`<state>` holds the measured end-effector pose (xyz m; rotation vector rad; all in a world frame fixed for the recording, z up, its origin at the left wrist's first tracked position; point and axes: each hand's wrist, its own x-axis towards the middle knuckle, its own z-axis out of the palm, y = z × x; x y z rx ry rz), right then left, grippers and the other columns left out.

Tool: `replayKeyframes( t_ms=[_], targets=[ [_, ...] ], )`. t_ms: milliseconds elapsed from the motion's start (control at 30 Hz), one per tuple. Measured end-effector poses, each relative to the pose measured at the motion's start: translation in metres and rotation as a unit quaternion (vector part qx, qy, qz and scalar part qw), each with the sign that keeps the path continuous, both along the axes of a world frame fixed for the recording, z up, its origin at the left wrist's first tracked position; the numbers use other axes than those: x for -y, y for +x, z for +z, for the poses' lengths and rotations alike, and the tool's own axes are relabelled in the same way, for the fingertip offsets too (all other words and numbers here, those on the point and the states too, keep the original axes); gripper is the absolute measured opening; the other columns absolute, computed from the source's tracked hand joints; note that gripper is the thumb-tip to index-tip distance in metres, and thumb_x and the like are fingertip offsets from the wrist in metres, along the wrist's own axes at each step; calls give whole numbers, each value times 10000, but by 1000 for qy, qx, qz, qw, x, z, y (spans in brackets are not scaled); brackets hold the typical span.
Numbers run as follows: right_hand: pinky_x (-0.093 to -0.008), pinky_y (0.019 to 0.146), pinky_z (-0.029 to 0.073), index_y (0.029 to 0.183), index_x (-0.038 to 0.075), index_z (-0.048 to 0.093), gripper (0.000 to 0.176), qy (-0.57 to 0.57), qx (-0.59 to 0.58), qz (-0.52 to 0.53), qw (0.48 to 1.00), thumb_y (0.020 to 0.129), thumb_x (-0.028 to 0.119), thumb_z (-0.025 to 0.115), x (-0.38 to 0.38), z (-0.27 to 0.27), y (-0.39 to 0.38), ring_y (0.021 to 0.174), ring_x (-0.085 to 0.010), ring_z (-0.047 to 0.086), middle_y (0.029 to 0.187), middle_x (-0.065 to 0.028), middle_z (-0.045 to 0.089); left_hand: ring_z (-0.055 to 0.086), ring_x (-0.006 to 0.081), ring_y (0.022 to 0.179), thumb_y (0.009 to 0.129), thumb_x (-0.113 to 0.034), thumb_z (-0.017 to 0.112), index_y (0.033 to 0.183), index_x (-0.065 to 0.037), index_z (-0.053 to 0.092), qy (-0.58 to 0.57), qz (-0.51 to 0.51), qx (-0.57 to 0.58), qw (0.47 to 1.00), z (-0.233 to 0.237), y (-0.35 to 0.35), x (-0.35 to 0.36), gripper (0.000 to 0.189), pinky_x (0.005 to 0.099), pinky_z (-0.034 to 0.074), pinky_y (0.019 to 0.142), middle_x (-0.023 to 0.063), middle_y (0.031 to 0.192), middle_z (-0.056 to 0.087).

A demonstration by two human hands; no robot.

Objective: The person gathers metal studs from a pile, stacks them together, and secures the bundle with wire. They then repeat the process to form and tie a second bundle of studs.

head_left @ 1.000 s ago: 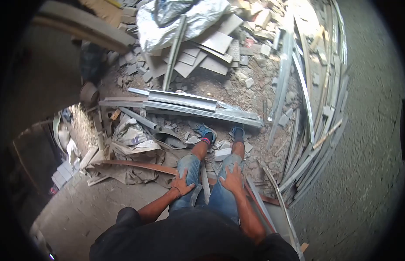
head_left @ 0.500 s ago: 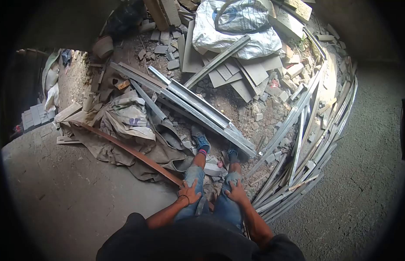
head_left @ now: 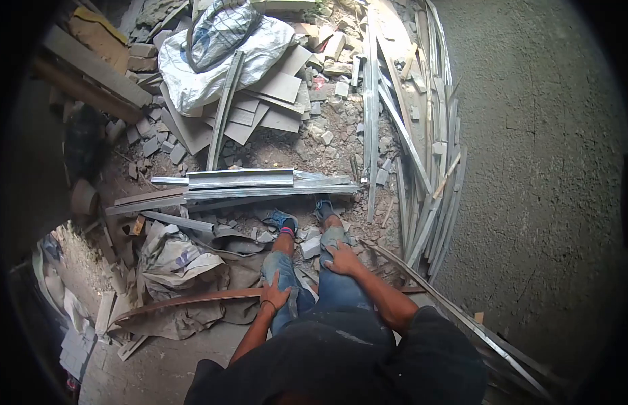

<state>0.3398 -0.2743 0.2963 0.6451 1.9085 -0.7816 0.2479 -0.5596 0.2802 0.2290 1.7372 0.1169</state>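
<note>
My left hand (head_left: 277, 291) rests on my left thigh just above the knee, fingers spread over the denim shorts (head_left: 302, 299). A thin dark band circles that wrist. On my right knee lies my right hand (head_left: 342, 258), fingers apart and holding nothing. Both legs are bent, and my blue shoes (head_left: 281, 218) stand in rubble. Just beyond the feet, several metal channels (head_left: 241, 178) lie crosswise in a stack. A long brown strip (head_left: 192, 298) runs from the left towards my left hand, over a crumpled tarp (head_left: 223, 280).
Beyond the channels, a white woven sack (head_left: 185, 71) lies on stacked tiles (head_left: 277, 84), with another channel (head_left: 225, 111) leaning there. Long metal strips (head_left: 439, 196) pile up at right beside a rough grey surface (head_left: 530, 169). Broken bricks (head_left: 152, 145) cover the ground.
My view has turned right, so the sack, tiles and channels appear farther left and the channels look level. Both hands stay on my legs.
</note>
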Motion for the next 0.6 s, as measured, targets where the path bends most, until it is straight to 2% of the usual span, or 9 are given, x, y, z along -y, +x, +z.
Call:
replayKeyframes(
  t_ms=[100,167,267,300,367,400,500,533,600],
  targets=[
    [-466,1058,341,1352,118,481,635,-6,-61,-35,997,816,429,619,7,-4,15,1252,-455,414,1377,-316,386,485,522,1135,818,-452,615,1511,-279,117,16,-54,-23,998,5,-22,-2,870,517,419,951,389,1277,437],
    [-458,1063,337,1340,108,494,634,-14,-80,-77,994,813,436,624,11,1,26,1255,-450,415,1378,-310,392,427,515,1223,832,-467,600,1506,-321,112,-6,-27,62,998,25,-47,-15,846,515,394,1002,366,1403,308],
    [-427,1081,316,1313,86,527,615,-15,-83,-145,986,817,430,643,11,16,26,1289,-421,398,1417,-276,380,404,510,1247,830,-484,593,1507,-308,114,4,-39,60,997,-5,-36,7,848,513,387,1013,361,1409,305],
    [-427,1081,316,1313,86,527,615,-27,-93,-115,989,817,430,643,7,23,20,1289,-421,398,1417,-276,380,389,503,1266,824,-514,582,1509,-298,119,9,-54,54,997,-4,-36,7,854,521,383,1017,352,1423,288],
    [-402,1091,300,1301,70,541,564,-7,-154,-222,963,841,378,648,-6,51,0,1310,-385,399,1431,-260,385,388,500,1270,821,-524,579,1509,-296,121,2,-26,41,999,0,-35,6,858,523,377,1023,346,1433,276],
    [-402,1091,300,1301,70,541,564,-14,-158,-196,968,841,378,648,-17,58,-7,1310,-385,399,1431,-260,385,387,497,1274,818,-535,576,1510,-294,122,4,-32,41,999,2,-33,3,862,524,371,1029,340,1443,264],
    [-345,1047,349,1265,47,573,437,-10,-234,-303,924,898,277,627,-43,65,-17,1241,-287,493,1314,-190,540,384,499,1278,823,-542,569,1511,-297,126,-7,11,55,998,6,-34,-3,854,524,357,1042,327,1465,234],
    [-345,1047,349,1265,47,573,437,-13,-238,-285,928,898,277,627,-51,63,-25,1241,-287,493,1314,-190,540,384,499,1278,823,-542,569,1511,-297,126,-3,29,52,998,5,-34,-5,854,524,357,1042,327,1465,234],
    [-313,1005,388,1262,58,580,410,-64,-181,-434,880,917,276,617,-68,61,-35,1145,-251,560,1241,-137,592,382,505,1276,828,-544,565,1511,-297,124,-8,53,52,997,5,-29,-7,850,518,352,1049,320,1473,223]
  ],
)
